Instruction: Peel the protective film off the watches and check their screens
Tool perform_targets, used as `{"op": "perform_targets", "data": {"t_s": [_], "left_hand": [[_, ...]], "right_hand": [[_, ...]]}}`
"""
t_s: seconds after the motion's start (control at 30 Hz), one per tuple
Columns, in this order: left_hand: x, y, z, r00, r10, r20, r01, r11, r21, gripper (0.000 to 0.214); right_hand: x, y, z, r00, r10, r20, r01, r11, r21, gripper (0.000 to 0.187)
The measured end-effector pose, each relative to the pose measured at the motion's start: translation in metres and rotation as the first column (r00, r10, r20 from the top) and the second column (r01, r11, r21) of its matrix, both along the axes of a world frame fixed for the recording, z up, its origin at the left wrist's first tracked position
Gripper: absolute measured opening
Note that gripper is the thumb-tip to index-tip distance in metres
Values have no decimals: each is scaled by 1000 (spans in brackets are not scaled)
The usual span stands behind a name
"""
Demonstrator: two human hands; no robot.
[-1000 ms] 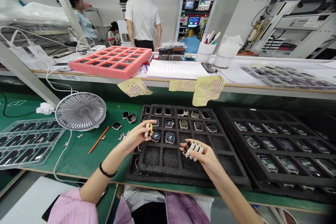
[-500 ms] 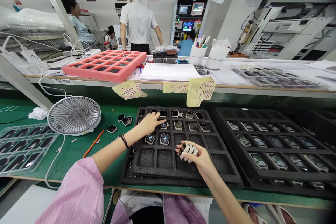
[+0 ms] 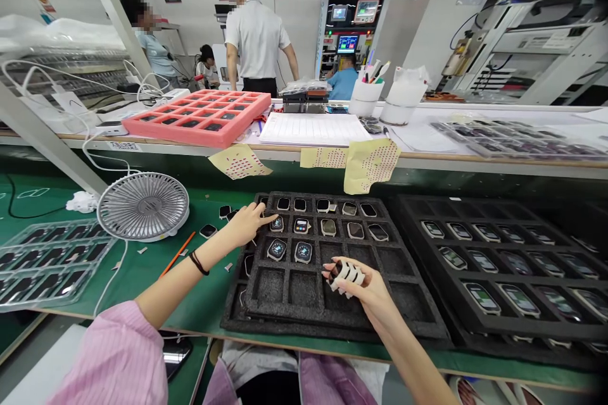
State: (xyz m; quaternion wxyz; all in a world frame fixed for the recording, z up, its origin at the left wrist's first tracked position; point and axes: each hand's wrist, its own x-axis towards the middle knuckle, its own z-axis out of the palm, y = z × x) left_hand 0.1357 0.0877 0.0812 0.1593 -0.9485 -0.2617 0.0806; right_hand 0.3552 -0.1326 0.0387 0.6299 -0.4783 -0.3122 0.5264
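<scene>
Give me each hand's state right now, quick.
Left hand: open, finger at a lit watch, nothing visibly held.
Right hand: closed around a stack of pale watch cases.

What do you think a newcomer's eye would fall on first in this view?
Probably the coral-pink foam tray on the raised shelf, left of centre, the brightest block of colour. Next, the round grey fan on the green workbench at the left. Then, near the centre, the right hand holding several smartwatches over a black foam tray.
</scene>
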Motion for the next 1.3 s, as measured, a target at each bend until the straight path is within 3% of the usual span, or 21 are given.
{"op": "perform_targets", "data": {"t_s": [0.2, 0.33, 0.57, 0.73, 1.0, 1.1, 1.3], "left_hand": [[-2, -5, -8, 998, -22, 57, 24, 999, -35, 71], [-14, -11, -3, 994, -71, 85, 78, 994, -81, 74], [-13, -13, 6, 998, -32, 55, 33, 999, -18, 75], [-7, -30, 3, 992, -122, 27, 123, 992, -37, 74], [-33, -63, 6, 988, -156, -3, 154, 978, -139, 78], [-32, -57, 11, 992, -121, 45, 126, 984, -127, 79], [-7, -17, 3, 998, 11, 68, -7, 999, -50, 71]], "right_hand": [[0, 0, 0, 1000, -8, 14, 7, 1000, 18, 44], [-1, 0, -3, 1000, -3, 2, 3, 1000, 16, 42], [0, -1, -10, 1000, -20, 5, 20, 1000, 5, 45], [0, -2, -9, 1000, -24, 12, 24, 1000, 11, 44], [-1, -3, -7, 1000, -8, 7, 8, 1000, 22, 43], [-1, -3, -7, 1000, -8, 23, 8, 1000, 18, 42], [-1, -4, -8, 999, -30, 13, 30, 999, 23, 45]]}}
